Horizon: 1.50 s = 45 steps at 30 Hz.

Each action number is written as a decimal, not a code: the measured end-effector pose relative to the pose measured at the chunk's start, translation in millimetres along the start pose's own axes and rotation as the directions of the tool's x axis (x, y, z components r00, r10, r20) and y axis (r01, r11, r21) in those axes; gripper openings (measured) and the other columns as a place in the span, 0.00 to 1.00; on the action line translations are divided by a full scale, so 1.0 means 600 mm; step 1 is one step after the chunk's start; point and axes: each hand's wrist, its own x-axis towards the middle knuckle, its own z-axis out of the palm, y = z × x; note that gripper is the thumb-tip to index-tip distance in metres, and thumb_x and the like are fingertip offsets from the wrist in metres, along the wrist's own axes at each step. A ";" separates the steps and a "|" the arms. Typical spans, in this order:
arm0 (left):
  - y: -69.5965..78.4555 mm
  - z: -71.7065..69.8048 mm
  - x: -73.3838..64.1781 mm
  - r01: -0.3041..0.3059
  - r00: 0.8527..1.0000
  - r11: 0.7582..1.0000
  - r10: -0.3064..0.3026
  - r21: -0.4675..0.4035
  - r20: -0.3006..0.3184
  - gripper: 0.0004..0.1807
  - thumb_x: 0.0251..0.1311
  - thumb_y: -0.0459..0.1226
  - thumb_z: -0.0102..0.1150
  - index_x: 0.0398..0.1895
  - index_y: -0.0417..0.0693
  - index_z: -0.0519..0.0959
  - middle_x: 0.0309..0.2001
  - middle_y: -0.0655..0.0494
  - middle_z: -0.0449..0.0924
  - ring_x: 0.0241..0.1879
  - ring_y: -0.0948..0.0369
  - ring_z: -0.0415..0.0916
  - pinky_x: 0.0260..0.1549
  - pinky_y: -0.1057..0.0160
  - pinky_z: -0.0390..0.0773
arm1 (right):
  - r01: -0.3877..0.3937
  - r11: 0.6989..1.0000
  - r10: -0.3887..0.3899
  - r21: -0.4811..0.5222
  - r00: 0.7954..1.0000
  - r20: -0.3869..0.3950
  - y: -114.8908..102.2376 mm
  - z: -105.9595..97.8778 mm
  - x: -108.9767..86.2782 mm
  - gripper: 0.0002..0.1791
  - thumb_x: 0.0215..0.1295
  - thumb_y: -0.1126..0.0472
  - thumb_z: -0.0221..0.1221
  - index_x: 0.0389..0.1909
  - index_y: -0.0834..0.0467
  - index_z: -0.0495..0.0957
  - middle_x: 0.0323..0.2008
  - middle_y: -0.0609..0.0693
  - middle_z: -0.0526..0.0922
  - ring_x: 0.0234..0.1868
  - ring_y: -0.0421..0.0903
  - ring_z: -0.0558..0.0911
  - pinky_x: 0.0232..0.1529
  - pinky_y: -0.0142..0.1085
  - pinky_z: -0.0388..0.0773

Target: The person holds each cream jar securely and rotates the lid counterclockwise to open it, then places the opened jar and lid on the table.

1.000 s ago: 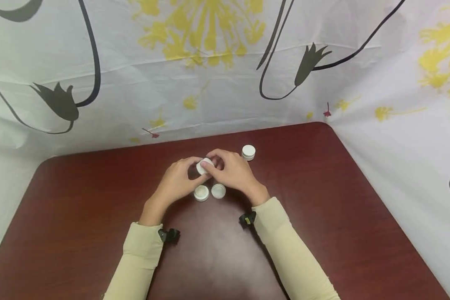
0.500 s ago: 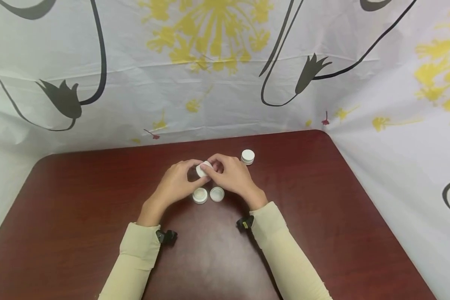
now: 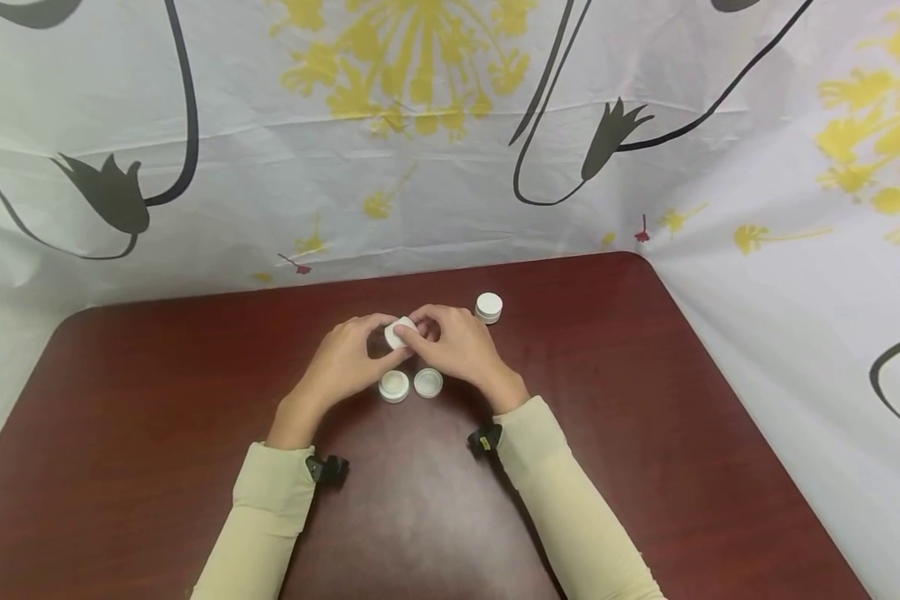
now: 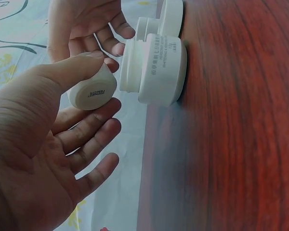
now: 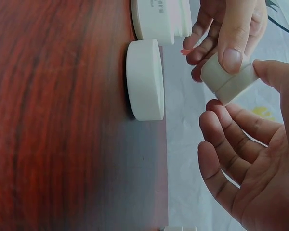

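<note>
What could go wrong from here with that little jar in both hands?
The held jar might slip, since the left hand and right hand pinch it above the table. The open jar stands close to the left hand, so a careless move could tip it. The upturned lid beside it might get nudged too.

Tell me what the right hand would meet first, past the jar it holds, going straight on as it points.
Probably the left hand, gripping the same white jar opposite it; depth is unclear.
</note>
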 end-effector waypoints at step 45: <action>0.006 -0.007 -0.004 0.000 1.000 1.000 0.000 -0.014 -0.002 0.30 0.65 0.54 0.71 0.64 0.47 0.82 0.59 0.48 0.87 0.61 0.46 0.82 0.62 0.41 0.79 | 0.001 1.000 -0.002 0.021 1.000 0.013 -0.008 -0.006 -0.005 0.17 0.74 0.40 0.61 0.48 0.47 0.85 0.30 0.40 0.84 0.31 0.37 0.82 0.35 0.36 0.76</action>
